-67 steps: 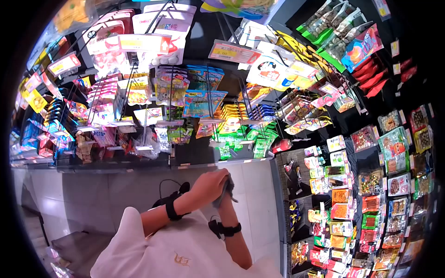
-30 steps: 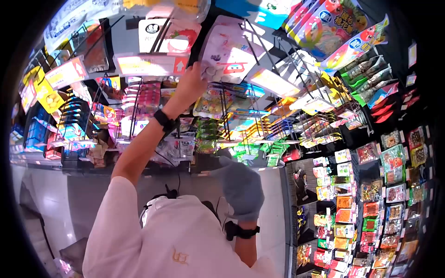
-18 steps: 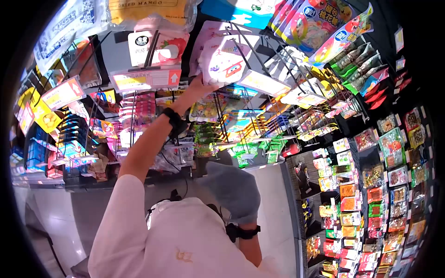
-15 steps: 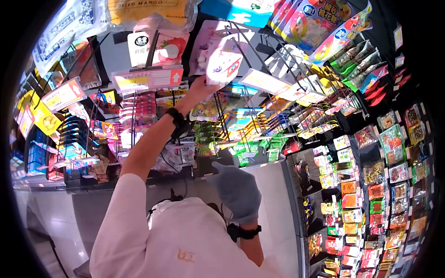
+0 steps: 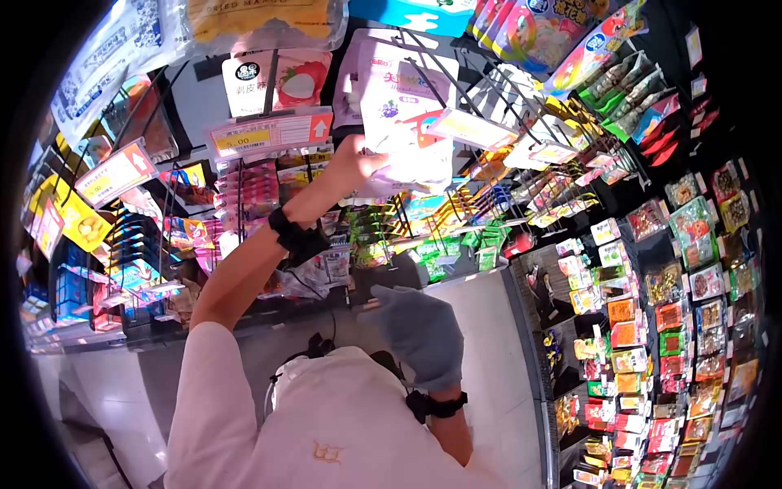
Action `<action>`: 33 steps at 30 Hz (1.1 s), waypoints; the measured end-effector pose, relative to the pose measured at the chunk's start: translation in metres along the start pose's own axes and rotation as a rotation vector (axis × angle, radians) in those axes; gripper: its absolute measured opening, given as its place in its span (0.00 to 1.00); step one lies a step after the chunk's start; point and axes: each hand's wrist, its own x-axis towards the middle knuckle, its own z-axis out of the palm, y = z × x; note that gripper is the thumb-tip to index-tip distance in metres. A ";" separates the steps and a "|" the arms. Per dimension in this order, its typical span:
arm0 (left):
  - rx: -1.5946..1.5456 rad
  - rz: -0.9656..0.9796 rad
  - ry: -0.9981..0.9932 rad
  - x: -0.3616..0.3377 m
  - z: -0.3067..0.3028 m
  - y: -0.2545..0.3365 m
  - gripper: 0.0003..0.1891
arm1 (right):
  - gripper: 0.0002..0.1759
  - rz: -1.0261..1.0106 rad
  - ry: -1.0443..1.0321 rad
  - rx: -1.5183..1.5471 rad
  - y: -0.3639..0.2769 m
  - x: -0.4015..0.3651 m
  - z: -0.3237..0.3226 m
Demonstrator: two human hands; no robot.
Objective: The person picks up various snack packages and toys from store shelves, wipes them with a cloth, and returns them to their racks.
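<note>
My bare left hand (image 5: 360, 167) reaches up to the rack, its fingers closed on the lower left edge of a white and purple marshmallow bag (image 5: 407, 102) with grapes printed on it. The bag's front faces me, its lower part brightly lit, and a price tag (image 5: 472, 129) overlaps its right side. Behind it to the left shows a similar purple bag (image 5: 350, 85). Lower down, my right hand (image 5: 419, 336), in a grey glove, hangs before my body over the floor. Its back faces me, and the fingers are mostly hidden beneath it.
Metal hooks with price tags (image 5: 270, 133) jut out around my left hand. To its left hangs a lychee snack bag (image 5: 273, 85), with a dried mango bag (image 5: 269, 20) above. Small packets (image 5: 244, 200) fill the lower rows. Another rack of snacks (image 5: 623, 334) stands at the right.
The marshmallow bag has gone from tilted and bent to lying flatter, its front now in full view. My left hand has shifted slightly right and down. My right hand stays nearly in place.
</note>
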 end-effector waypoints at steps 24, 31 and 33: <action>-0.634 -0.522 -0.214 -0.109 0.022 0.160 0.26 | 0.16 0.339 0.867 0.447 -0.010 -0.089 -0.108; -0.512 -0.669 -0.273 -0.145 0.085 0.123 0.18 | 0.18 0.446 0.922 0.108 -0.038 -0.099 -0.106; -0.670 -0.637 -0.362 -0.156 0.105 0.104 0.17 | 0.18 0.481 0.825 -0.033 -0.045 -0.080 -0.085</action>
